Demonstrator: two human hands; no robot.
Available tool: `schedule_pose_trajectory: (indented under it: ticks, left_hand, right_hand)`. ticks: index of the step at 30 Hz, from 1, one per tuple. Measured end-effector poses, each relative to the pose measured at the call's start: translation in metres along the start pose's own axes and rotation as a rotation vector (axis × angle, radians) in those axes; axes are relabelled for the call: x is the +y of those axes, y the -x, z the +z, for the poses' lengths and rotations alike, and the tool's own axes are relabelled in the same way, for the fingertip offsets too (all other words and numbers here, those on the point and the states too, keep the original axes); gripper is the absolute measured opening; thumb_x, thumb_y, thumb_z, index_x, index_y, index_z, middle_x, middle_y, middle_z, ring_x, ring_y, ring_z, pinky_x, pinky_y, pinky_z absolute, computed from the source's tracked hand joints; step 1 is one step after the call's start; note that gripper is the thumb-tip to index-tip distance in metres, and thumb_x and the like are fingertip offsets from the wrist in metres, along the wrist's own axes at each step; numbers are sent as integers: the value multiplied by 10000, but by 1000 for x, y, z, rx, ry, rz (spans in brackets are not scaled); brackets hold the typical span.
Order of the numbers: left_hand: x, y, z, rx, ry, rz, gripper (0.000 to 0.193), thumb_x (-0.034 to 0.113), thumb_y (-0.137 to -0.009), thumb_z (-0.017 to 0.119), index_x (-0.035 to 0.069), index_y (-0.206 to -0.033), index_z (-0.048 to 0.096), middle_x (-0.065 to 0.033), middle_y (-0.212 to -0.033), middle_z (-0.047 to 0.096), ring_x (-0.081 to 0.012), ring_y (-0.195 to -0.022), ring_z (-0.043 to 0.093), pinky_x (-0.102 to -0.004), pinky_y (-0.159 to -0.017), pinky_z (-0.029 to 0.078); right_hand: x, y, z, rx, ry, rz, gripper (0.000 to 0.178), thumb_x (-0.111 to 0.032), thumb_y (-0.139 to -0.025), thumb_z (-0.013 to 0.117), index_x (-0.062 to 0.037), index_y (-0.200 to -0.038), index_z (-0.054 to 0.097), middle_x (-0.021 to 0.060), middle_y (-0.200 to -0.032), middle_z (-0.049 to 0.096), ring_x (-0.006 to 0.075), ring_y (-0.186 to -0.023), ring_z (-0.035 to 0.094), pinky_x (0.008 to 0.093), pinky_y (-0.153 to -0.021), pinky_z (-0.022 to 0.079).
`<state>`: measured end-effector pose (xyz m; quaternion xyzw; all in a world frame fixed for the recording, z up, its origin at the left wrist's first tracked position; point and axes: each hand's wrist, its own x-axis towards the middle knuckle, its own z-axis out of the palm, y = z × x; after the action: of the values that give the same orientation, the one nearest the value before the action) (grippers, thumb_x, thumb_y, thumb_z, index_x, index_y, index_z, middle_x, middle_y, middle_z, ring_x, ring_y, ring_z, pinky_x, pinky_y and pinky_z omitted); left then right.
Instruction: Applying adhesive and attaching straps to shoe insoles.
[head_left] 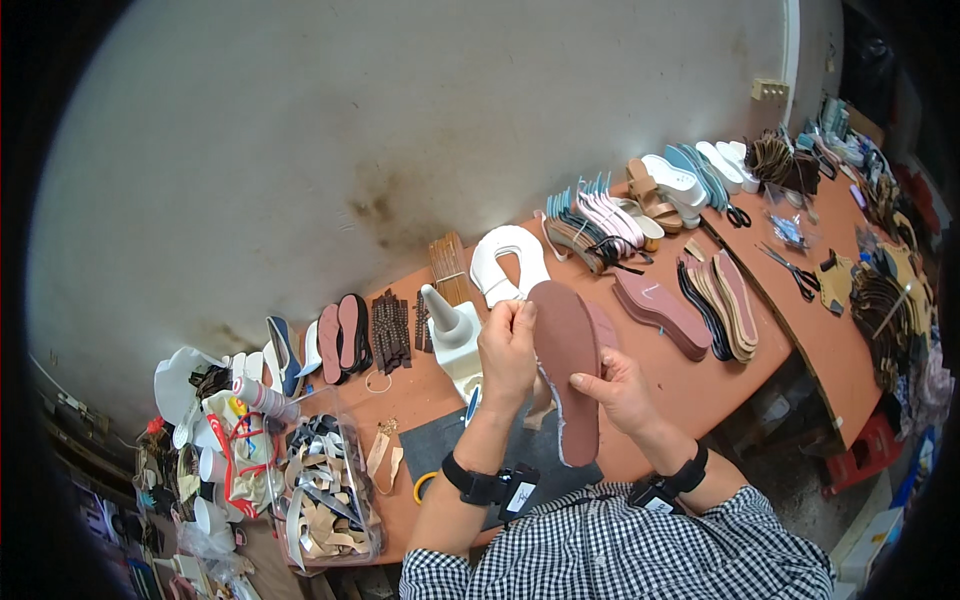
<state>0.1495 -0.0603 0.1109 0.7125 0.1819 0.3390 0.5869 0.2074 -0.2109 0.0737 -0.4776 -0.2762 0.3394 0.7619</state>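
A reddish-brown shoe insole (568, 350) with a pale, rough edge is held up over the table. My left hand (507, 352) is closed on its left edge near the upper end. From the right, my right hand (612, 392) grips it, the thumb on the upper face and the fingers partly hidden. Behind the insole and my left hand stands a white container with a cone-shaped top (452, 325). Below lies a dark cutting mat (430, 445), partly covered by my left arm. A beige piece shows beside the insole's left edge, mostly hidden.
Stacked pink insoles (660, 313) and beige insoles (732, 305) lie to the right. A clear bin of scraps (328, 490) stands at the left. Bundled straps (608, 215) and sandals line the wall. Black scissors (800, 280) rest on the right-hand table. A white U-shaped piece (508, 243) lies ahead.
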Motion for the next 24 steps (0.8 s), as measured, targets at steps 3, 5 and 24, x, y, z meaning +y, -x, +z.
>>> schedule_pose_trajectory:
  ticks: [3,5,24]
  left_hand:
    - [3,1,0,-72,409,-187,207,221,-926,439,39,-888,530,-13,-759,545,-95,-673,499,-243,-601,427]
    - [4,4,2,-103,610,-271,227,245,-931,423,39,-955,515,-30,-820,559,-104,-735,531,-250,-645,452]
    - [-8,24,19,176,-33,279,201,34,-840,562,-19,-1025,504,-36,-1013,473,-94,-806,564,-191,-657,487]
  right_hand:
    - [-1,-1,-4,7,-120,31,194,-21,-796,586,26,-982,553,55,-921,602,98,-790,576,232,-723,481]
    - [-2,-4,-8,7,-181,45,203,-23,-792,587,26,-984,544,71,-916,606,117,-780,591,243,-707,497]
    - [-9,3,-8,19,-225,84,181,-26,-798,578,24,-966,530,77,-868,601,126,-735,592,247,-672,511]
